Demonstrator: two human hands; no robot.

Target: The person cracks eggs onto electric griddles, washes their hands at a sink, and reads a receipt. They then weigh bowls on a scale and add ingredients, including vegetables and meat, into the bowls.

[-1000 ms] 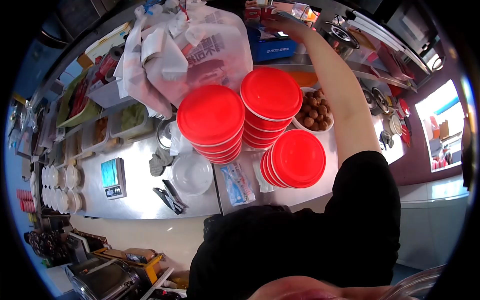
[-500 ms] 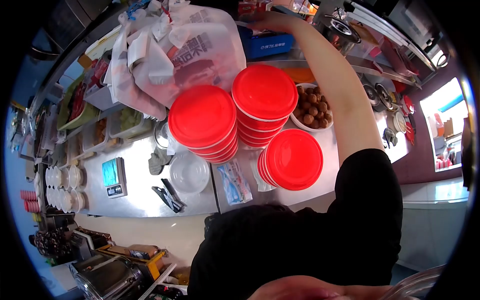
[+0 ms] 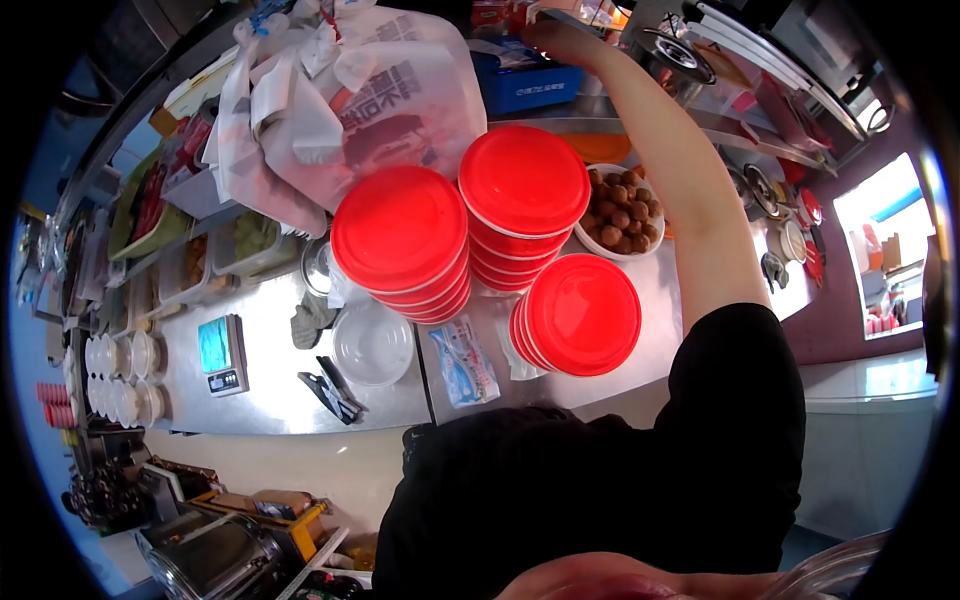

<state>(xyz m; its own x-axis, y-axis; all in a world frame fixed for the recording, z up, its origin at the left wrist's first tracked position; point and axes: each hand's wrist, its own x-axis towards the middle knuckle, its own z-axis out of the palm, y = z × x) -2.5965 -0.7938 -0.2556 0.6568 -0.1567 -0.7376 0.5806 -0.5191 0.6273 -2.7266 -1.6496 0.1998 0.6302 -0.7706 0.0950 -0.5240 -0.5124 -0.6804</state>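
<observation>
My right arm reaches up and away past the red-lidded tubs. My right hand is at the top of the frame, just above the right end of a blue box. Its fingers are small and dark there, and whether they hold anything is not clear. My left hand is out of view. Near the arm stand stacks of tubs with red lids: a left stack, a back stack and a front stack. Beside the forearm, a white bowl holds round brown balls.
White plastic carrier bags stand at the back left. On the metal counter lie a clear round container, a blue-and-white packet, a black tool and a digital scale. White cups stand at the left.
My right hand has moved to the right along the blue box, toward its right end. The view has shifted slightly; the tubs and bowl stay in place.
</observation>
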